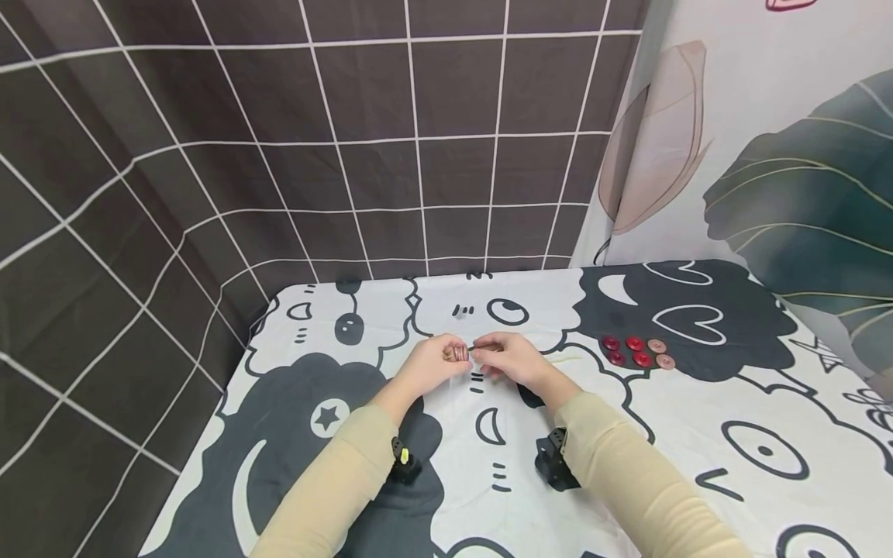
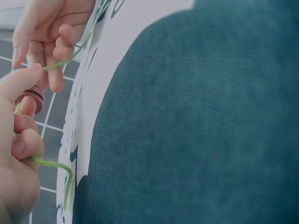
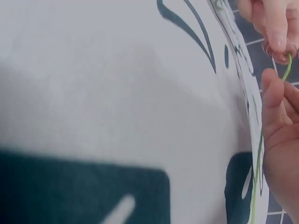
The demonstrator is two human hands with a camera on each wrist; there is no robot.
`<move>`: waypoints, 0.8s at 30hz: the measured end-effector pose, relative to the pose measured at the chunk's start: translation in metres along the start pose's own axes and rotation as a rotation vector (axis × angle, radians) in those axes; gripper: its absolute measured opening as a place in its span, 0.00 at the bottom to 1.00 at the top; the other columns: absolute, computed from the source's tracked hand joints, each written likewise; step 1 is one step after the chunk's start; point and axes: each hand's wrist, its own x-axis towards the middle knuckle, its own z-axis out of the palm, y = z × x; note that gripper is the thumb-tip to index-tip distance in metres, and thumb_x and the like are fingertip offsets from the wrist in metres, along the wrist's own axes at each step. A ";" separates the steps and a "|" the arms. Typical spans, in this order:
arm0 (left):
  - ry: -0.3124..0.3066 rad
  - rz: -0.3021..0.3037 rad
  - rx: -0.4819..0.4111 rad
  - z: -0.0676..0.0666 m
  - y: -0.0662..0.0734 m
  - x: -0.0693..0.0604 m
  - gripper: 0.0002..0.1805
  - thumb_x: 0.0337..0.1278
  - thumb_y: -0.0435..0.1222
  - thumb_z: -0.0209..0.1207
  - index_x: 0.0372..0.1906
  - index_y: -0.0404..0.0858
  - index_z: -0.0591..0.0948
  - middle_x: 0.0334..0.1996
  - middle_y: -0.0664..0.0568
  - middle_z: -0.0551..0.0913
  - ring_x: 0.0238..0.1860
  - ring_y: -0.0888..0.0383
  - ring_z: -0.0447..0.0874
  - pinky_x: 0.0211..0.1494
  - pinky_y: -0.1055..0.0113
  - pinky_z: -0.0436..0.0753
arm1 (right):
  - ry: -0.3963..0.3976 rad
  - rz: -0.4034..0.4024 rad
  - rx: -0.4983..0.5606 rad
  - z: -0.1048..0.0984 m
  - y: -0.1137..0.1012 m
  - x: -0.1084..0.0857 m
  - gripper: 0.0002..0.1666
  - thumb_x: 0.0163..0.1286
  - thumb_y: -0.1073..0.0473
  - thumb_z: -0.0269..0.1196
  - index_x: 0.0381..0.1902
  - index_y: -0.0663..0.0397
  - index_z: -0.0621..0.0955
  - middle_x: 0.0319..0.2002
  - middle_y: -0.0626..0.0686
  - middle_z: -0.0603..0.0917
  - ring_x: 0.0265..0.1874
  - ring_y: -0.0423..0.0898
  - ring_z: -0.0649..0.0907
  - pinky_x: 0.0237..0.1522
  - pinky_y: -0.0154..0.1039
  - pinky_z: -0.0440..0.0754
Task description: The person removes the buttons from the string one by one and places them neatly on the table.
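Note:
My left hand (image 1: pixel 430 363) grips a small stack of pinkish-brown round buttons (image 1: pixel 457 353) above the middle of the cloth. A green string (image 3: pixel 288 69) comes out of the end button in the right wrist view. Close beside it, my right hand (image 1: pixel 515 359) pinches this string between thumb and fingers. Beyond the right hand, the string hangs downward. In the left wrist view, another length of green string (image 2: pixel 55 164) trails from under the curled left fingers. Those fingers partly hide the buttons (image 2: pixel 37 97).
On the right of the patterned tablecloth (image 1: pixel 572 434) lie dark red buttons (image 1: pixel 616 358), bright red buttons (image 1: pixel 642 359) and pink buttons (image 1: pixel 666 362), grouped in short rows. A dark checked curtain (image 1: pixel 363 170) stands behind the table and along its left side.

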 end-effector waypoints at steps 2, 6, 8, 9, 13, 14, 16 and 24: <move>0.003 0.008 0.000 0.000 0.000 0.000 0.18 0.50 0.45 0.66 0.46 0.42 0.80 0.30 0.57 0.78 0.31 0.61 0.75 0.36 0.66 0.74 | -0.018 -0.008 0.048 0.002 -0.001 0.001 0.28 0.61 0.52 0.64 0.52 0.68 0.76 0.32 0.55 0.84 0.29 0.46 0.82 0.32 0.39 0.81; 0.007 0.018 0.004 0.000 0.000 0.000 0.18 0.50 0.45 0.66 0.45 0.42 0.80 0.29 0.57 0.78 0.31 0.61 0.74 0.35 0.67 0.74 | -0.051 -0.024 0.129 0.006 0.000 0.002 0.27 0.63 0.54 0.63 0.50 0.72 0.75 0.32 0.57 0.84 0.31 0.47 0.83 0.35 0.40 0.82; 0.009 0.024 0.002 0.000 -0.001 0.000 0.18 0.50 0.45 0.66 0.45 0.42 0.80 0.28 0.57 0.78 0.30 0.61 0.74 0.34 0.67 0.74 | -0.059 -0.026 0.141 0.007 0.000 0.003 0.26 0.63 0.54 0.63 0.48 0.73 0.75 0.32 0.57 0.84 0.32 0.48 0.84 0.36 0.40 0.82; 0.009 0.027 0.001 0.000 -0.001 0.000 0.18 0.50 0.44 0.66 0.45 0.41 0.80 0.28 0.57 0.77 0.30 0.61 0.74 0.34 0.68 0.74 | -0.060 -0.024 0.145 0.008 0.000 0.003 0.25 0.63 0.54 0.63 0.48 0.72 0.76 0.32 0.57 0.84 0.32 0.48 0.84 0.36 0.40 0.82; 0.011 0.049 -0.009 0.000 -0.001 0.001 0.17 0.50 0.42 0.66 0.45 0.40 0.80 0.27 0.57 0.77 0.29 0.61 0.73 0.32 0.69 0.73 | -0.063 -0.014 0.163 0.011 -0.001 0.004 0.24 0.63 0.55 0.63 0.47 0.72 0.76 0.33 0.58 0.84 0.33 0.50 0.85 0.37 0.40 0.82; 0.011 0.053 -0.011 0.000 -0.001 0.001 0.17 0.50 0.42 0.66 0.45 0.40 0.80 0.27 0.57 0.77 0.29 0.61 0.73 0.32 0.69 0.73 | -0.062 -0.011 0.167 0.012 -0.001 0.004 0.24 0.63 0.55 0.63 0.47 0.72 0.75 0.33 0.58 0.84 0.33 0.50 0.85 0.37 0.40 0.82; 0.010 0.056 -0.012 0.001 -0.002 0.001 0.16 0.51 0.41 0.66 0.45 0.40 0.80 0.27 0.57 0.77 0.29 0.61 0.73 0.32 0.69 0.73 | -0.059 -0.006 0.171 0.012 -0.001 0.004 0.24 0.63 0.55 0.63 0.47 0.72 0.75 0.33 0.57 0.84 0.33 0.50 0.85 0.37 0.40 0.82; -0.003 0.044 -0.019 0.002 -0.001 0.001 0.15 0.51 0.42 0.66 0.44 0.42 0.81 0.26 0.58 0.77 0.29 0.61 0.73 0.32 0.69 0.73 | -0.047 -0.009 0.132 0.014 -0.003 0.004 0.21 0.64 0.57 0.63 0.44 0.72 0.76 0.30 0.57 0.83 0.29 0.47 0.84 0.35 0.39 0.82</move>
